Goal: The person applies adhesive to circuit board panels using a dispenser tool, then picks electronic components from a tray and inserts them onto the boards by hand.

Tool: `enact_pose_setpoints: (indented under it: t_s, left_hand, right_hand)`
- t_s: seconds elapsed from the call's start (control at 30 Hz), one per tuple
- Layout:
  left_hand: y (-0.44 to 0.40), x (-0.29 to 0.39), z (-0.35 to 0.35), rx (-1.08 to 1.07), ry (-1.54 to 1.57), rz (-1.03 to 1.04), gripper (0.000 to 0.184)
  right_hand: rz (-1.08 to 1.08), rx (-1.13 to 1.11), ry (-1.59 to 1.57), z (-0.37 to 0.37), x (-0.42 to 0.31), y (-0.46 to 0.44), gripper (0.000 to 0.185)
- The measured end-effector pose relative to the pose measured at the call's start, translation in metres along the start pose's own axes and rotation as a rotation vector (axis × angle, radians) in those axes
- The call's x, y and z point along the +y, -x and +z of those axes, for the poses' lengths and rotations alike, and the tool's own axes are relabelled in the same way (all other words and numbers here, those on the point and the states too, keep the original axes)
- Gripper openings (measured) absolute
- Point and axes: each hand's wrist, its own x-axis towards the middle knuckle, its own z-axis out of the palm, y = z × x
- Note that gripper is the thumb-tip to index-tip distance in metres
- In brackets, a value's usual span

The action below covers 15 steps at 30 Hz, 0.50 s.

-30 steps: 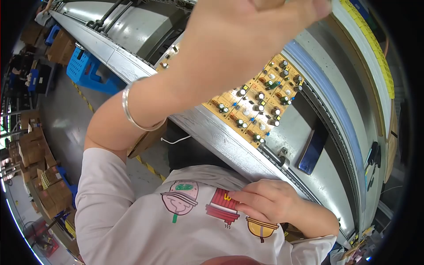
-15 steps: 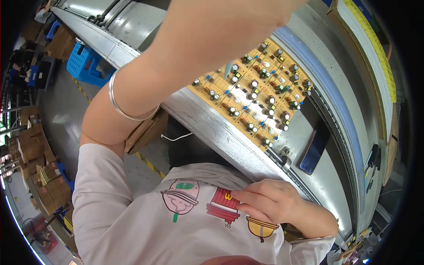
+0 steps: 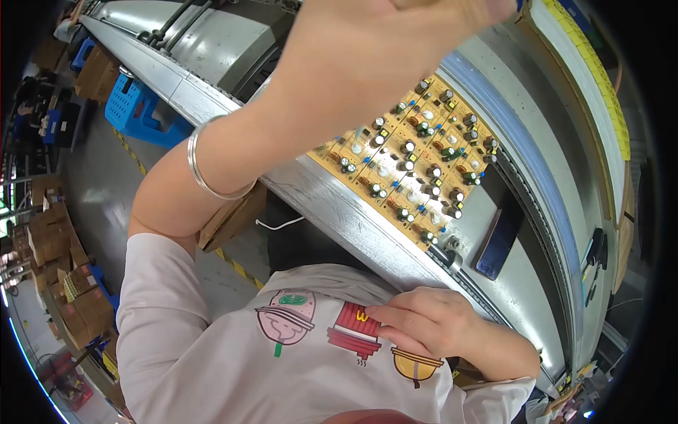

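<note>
A sheet of circuit boards (image 3: 412, 159) crowded with small parts lies along the near metal rail (image 3: 353, 212), partly hidden beneath the left hand (image 3: 392, 53) and forearm. That hand reaches above it, a silver bracelet (image 3: 194, 159) on its arm; the fingers run toward the top edge of view, so how far open they are and what they hold cannot be told. The right hand (image 3: 431, 321) rests against the pale shirt (image 3: 233, 339), fingers bent together; whether it pinches the cloth is unclear. A phone (image 3: 499, 244) lies right of the boards, apart from them.

Pale shirt (image 3: 219, 364), cartoon prints (image 3: 355, 331), silver bangle (image 3: 192, 157)
</note>
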Motion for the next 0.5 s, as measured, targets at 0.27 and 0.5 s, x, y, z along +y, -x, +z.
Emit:
enact_pose_setpoints:
  t_s: [0.27, 0.5]
  left_hand:
    - [-0.055, -0.024, 0.005, -0.107, 0.132, 0.263, 0.028]
    - [-0.064, -0.053, 0.012, -0.118, 0.143, 0.266, 0.027]
  right_hand:
    - [-0.004, 0.005, 0.005, 0.001, 0.0, -0.004, 0.035]
    - [0.03, 0.005, -0.011, 0.0, 0.0, -0.005, 0.036]
